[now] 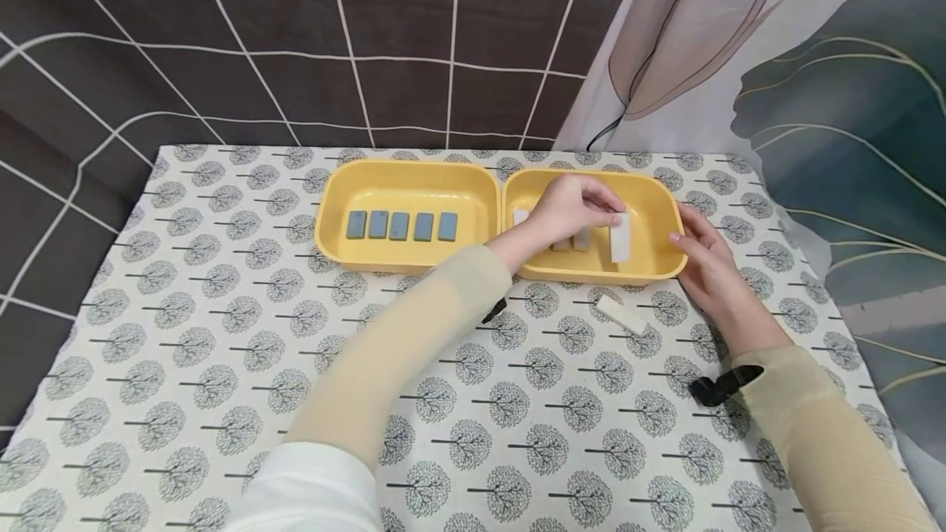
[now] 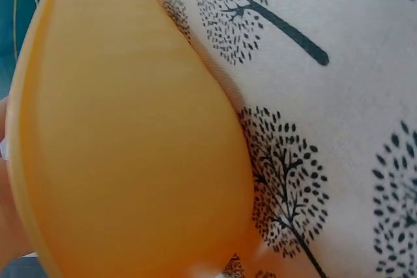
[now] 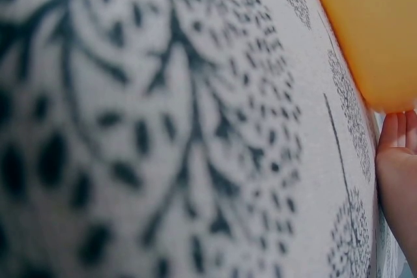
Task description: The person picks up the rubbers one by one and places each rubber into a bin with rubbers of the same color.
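Two yellow boxes stand side by side on the patterned cloth. Over the right yellow box (image 1: pixel 650 272), my left hand (image 1: pixel 572 208) pinches a white rectangular block (image 1: pixel 620 238), held upright inside the walls. Several pale blocks (image 1: pixel 581 239) sit in that box, partly hidden behind the left hand and wrist. My right hand (image 1: pixel 713 273) grips the box's right end, its thumb at the rim and fingers along the outer wall. The right wrist view shows the right hand's fingers (image 3: pixel 397 131) at the end wall. In the left wrist view, the box's outer side hides most of the left hand.
In the left yellow box (image 1: pixel 410 172) several grey-blue blocks (image 1: pixel 399 227) form a row. Another white block (image 1: pixel 621 315) lies on the tablecloth (image 1: pixel 473 425) in front of the right box. A dark checked curtain (image 1: pixel 296 23) hangs behind the table, a leaf-patterned curtain (image 1: pixel 850 105) at the right.
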A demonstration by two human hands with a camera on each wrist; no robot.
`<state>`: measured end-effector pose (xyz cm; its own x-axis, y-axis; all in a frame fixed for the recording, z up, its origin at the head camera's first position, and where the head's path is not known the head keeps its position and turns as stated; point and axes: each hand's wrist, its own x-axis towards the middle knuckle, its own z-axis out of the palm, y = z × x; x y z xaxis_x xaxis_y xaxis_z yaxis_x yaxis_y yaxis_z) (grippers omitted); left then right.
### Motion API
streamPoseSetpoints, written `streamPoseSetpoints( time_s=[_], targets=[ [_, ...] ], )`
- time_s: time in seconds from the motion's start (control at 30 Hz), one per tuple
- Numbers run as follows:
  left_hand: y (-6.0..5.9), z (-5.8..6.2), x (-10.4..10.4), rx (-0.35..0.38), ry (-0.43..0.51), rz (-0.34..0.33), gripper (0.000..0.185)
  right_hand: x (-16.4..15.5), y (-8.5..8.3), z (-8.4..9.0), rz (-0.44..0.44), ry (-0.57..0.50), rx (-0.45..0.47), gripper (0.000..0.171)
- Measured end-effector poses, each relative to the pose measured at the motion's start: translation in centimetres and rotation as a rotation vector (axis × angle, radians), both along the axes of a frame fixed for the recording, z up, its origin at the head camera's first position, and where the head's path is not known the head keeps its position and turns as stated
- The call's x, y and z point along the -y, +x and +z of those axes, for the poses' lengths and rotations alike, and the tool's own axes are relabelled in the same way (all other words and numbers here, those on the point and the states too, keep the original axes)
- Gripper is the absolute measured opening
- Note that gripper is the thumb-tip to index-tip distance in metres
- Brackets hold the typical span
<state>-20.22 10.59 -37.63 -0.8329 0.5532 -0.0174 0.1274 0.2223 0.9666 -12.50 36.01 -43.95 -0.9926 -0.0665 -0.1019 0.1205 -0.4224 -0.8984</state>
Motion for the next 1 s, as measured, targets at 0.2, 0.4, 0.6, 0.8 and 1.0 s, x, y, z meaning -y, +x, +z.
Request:
streamPoseSetpoints(
  time_s=[0.2,0.4,0.6,0.8,1.0],
  targets=[
    [-0.4,-0.6,-0.4,-0.002,-0.034,0.039,0.018,0.0,-0.1,0.0,0.013,-0.009,-0.017,0.053],
    [-1.2,-1.5,-0.8,0.009,-0.106,0.047,0.018,0.1,-0.1,0.1,0.017,0.011,-0.028,0.054],
    [-1.7,-2.2,-1.0,-0.006,-0.121,0.057,0.018,0.1,-0.2,0.0,0.015,0.016,-0.028,0.054],
    [-2.1,-2.3,-1.0,-0.038,-0.142,0.061,0.017,0.0,-0.1,0.0,0.012,0.012,-0.022,0.053],
    [-2.2,-2.4,-1.0,-0.038,-0.161,0.059,0.016,-0.1,-0.1,-0.1,0.016,0.009,-0.024,0.053]
  ],
)
